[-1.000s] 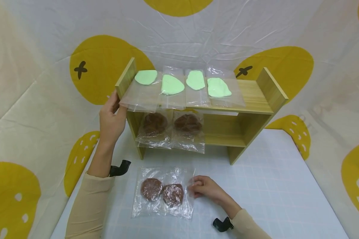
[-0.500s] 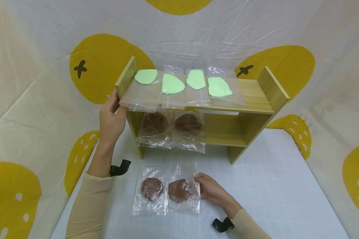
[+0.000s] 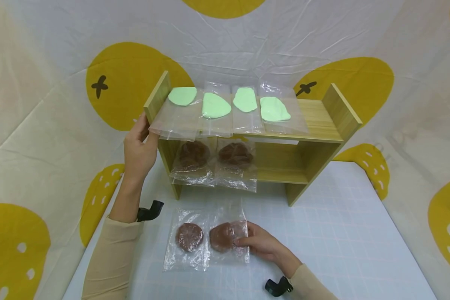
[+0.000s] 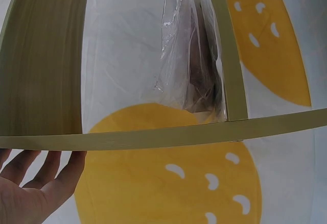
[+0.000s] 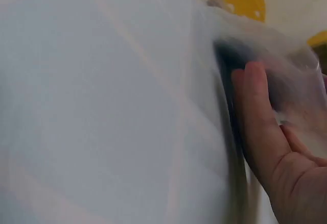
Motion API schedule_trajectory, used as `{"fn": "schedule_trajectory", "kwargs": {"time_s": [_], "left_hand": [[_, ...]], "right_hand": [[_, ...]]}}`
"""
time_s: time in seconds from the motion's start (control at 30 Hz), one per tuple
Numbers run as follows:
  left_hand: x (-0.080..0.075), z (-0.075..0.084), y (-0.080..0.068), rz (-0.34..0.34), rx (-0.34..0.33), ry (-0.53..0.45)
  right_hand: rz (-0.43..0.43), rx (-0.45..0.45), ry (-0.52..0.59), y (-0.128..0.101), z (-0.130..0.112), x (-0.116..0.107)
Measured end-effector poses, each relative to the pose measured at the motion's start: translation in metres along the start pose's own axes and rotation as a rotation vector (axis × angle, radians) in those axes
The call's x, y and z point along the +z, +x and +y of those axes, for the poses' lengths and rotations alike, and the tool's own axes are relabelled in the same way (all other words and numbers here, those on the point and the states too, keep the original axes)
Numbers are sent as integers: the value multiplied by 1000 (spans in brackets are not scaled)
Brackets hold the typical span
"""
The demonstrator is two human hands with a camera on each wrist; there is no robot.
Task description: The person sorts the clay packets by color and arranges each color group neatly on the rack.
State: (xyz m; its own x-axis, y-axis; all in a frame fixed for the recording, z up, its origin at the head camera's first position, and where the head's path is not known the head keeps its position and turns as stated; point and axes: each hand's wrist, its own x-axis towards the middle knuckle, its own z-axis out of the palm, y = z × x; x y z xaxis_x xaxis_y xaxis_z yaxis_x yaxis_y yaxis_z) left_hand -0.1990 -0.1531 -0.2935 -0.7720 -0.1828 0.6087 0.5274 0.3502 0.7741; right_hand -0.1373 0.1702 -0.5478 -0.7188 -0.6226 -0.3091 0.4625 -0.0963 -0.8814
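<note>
My right hand point(image 3: 260, 243) pinches the right edge of a clear plastic bag holding a flat brown disc point(image 3: 221, 237), thumb in front and fingers behind. Close up, the right wrist view shows that hand point(image 5: 276, 137) against the blurred clear plastic. Left of it, a second bagged brown disc point(image 3: 189, 237) lies on the table. My left hand point(image 3: 139, 152) rests against the left side panel of a wooden shelf point(image 3: 281, 162). In the left wrist view, the left hand's extended fingers point(image 4: 66, 180) touch the panel's outer side; its thumb is hidden there.
Several bagged pale green pieces point(image 3: 216, 106) lie along the shelf's top board. Two bagged brown discs point(image 3: 235, 155) sit on the lower board, their bags overhanging its front edge. A patterned cloth backdrop point(image 3: 225, 46) hangs behind the pale table point(image 3: 345, 233).
The right hand has taken hold of the right bag and drawn it slightly rightward, off the left bag. Its thumb now lies over the bag's front. The left hand stays at the shelf.
</note>
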Motion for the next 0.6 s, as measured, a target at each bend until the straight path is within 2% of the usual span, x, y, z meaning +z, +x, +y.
{"fn": "schedule_trajectory", "kwargs": {"time_s": [0.2, 0.4, 0.6], "left_hand": [[0, 0, 0, 0, -1, -1], [0, 0, 0, 0, -2, 0], [0, 0, 0, 0, -6, -1]], "right_hand": [[-10, 29, 77, -1, 4, 2], [-6, -7, 97, -6, 2, 1], [-50, -21, 117, -21, -10, 1]]}}
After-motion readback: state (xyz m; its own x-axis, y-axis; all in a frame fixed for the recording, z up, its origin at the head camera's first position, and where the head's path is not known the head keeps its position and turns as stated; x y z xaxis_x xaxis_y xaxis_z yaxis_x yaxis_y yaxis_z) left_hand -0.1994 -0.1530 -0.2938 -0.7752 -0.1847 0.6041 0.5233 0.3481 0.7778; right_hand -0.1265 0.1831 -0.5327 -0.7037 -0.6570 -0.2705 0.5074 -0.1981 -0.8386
